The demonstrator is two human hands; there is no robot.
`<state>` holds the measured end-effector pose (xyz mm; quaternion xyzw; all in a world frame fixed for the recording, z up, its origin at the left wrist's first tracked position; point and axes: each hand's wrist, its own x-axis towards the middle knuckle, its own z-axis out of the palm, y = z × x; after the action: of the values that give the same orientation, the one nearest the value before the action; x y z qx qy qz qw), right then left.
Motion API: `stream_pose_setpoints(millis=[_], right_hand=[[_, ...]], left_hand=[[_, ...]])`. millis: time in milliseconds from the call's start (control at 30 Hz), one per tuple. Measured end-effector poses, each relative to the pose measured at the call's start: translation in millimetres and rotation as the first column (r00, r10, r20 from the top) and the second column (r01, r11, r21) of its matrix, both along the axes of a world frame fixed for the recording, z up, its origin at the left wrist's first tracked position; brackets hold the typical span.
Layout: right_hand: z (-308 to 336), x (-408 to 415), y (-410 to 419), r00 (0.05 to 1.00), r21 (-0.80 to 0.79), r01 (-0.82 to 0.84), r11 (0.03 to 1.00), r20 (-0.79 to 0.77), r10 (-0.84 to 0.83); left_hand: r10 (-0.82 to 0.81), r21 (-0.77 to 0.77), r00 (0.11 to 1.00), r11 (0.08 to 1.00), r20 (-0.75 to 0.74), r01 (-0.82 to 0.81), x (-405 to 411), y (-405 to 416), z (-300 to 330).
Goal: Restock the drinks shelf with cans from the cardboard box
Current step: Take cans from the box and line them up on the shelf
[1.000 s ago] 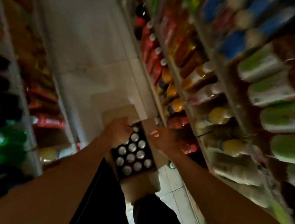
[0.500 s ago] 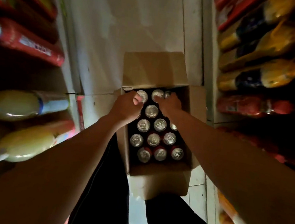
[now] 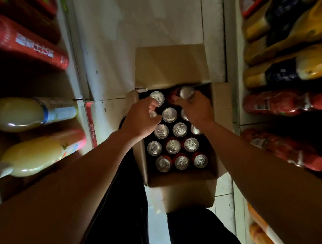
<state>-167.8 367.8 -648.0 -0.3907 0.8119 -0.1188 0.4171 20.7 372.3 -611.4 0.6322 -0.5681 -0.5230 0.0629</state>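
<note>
Cans, silver-topped red (image 3: 179, 129), sit upright in open brown cardboard box (image 3: 180, 183) on floor. Right hand (image 3: 195, 110) grips one raised can (image 3: 186, 93); left hand (image 3: 140, 120) curled around another at box's left edge.

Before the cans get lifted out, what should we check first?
1. Cardboard box open, flaps clear of the cans: ok.
2. Right hand gripping the raised can at the far row: ok.
3. Left hand firmly round a can at the box's left edge: cannot tell, its fingers hide it.
4. Remaining cans standing upright, tops up: ok.
5. Free spot on the drinks shelf: cannot tell, the shelves in view look full or dark.
</note>
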Motion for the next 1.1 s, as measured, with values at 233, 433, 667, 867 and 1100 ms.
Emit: stream_pose_setpoints(millis=[233, 433, 667, 867, 1100], right_hand=[[220.5, -47.8, -9.7, 0.954, -0.162, 0.093, 0.982, 0.297, -0.041], [474.3, -87.4, -8.4, 0.907, -0.336, 0.219, 0.916, 0.416, -0.064], [703.7, -127.0, 28.9, 0.884, -0.621, 0.394, 0.677, 0.458, -0.094], [782.5, -160.1, 61.4, 0.894, -0.773, 0.409, 0.484, 0.233, -0.384], [803.6, -233.2, 88.4, 0.804, -0.781, 0.447, 0.436, 0.136, -0.579]], left_hand=[[-0.313, -0.157, 0.938, 0.944, -0.147, 0.290, -51.4, -64.7, 163.1], [-0.363, -0.354, 0.890, 0.899, -0.275, 0.257, -109.7, -91.2, 404.1], [-0.510, -0.481, 0.719, 0.833, -0.472, 0.275, -195.6, -88.1, 634.8], [-0.628, -0.587, 0.601, 0.751, -0.493, 0.303, -271.9, -70.9, 719.3], [-0.839, -0.689, 0.544, 0.391, 0.005, 0.610, -334.3, -72.2, 737.5]])
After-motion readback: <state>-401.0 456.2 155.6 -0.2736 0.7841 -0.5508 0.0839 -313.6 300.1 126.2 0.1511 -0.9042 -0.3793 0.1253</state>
